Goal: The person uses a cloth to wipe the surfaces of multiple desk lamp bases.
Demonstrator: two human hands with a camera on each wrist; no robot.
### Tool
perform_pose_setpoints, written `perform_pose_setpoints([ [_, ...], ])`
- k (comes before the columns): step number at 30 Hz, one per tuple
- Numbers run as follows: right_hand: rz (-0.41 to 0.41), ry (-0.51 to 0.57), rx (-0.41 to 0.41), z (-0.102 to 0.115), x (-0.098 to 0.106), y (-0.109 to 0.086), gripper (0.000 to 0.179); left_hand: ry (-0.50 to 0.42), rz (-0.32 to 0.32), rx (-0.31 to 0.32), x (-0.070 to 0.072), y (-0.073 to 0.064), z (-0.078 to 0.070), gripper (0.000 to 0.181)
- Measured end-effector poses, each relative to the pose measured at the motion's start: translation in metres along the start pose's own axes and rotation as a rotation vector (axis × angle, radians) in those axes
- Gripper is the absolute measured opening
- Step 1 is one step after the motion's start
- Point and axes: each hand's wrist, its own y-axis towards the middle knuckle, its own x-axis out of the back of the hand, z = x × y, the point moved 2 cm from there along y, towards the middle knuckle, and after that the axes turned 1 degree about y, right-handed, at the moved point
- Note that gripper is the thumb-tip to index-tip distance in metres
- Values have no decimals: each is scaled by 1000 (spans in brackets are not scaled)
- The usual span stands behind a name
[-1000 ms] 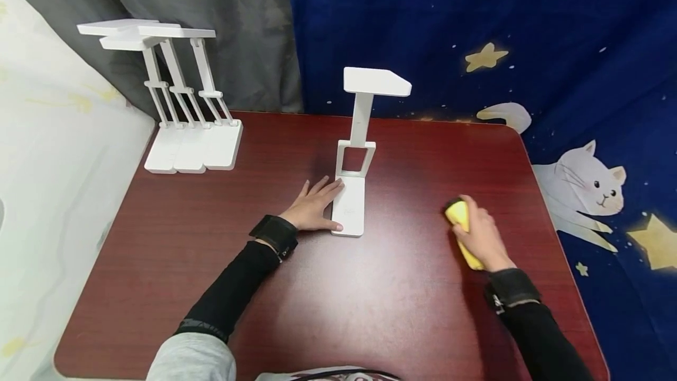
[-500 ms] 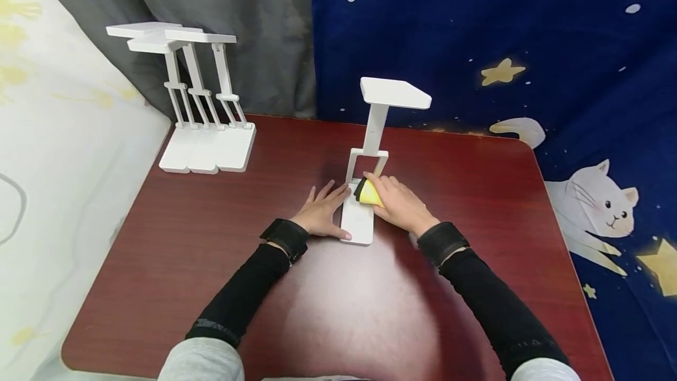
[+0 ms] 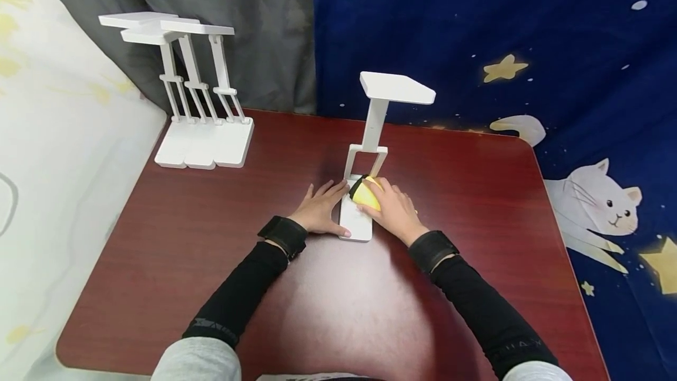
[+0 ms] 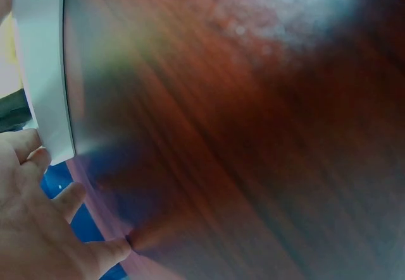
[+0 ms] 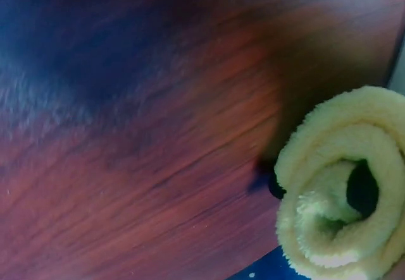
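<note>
**We saw the yellow cloth (image 3: 366,196) held against a white stand (image 3: 374,125)**

The stand stood upright midway between the left and right edges of the worktop (image 3: 185,240), nearer the far edge than the near one. We saw the left hand (image 3: 317,214) spread wide, fingertips and thumb touching the left side of the stand's base. The right hand (image 3: 398,214) gripped the cloth on the base, just in front of the open frame. From the right wrist we could see the cloth's fluffy, rolled-up end. We noted a black wristband (image 3: 433,250) on the right arm and a second band (image 3: 282,236) on the left. Three more white stands (image 3: 203,143) stood side by side at the far left corner.
</note>
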Motion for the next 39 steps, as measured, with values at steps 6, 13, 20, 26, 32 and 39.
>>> perform_pose_setpoints([
  [6, -18, 102, -10, -2, 3, 1, 57, 1, 4, 7, 3, -1, -1, 115],
  [13, 13, 139, 19, -3, 7, -4, 53, -4, 1, 7, 0, -2, -1, 115],
  [20, 16, 167, 85, 2, 9, -17, 53, -11, -8, 11, 1, -3, -2, 115],
  [26, 30, 199, 116, 3, 9, -28, 50, 0, -22, 1, -3, 1, 2, 116],
  [32, 63, 241, 170, 2, 12, -36, 45, -12, -28, 0, -4, 3, 4, 118],
  [39, 139, 332, 219, 3, 13, -47, 44, -13, -11, 7, -2, 2, 2, 118],
])
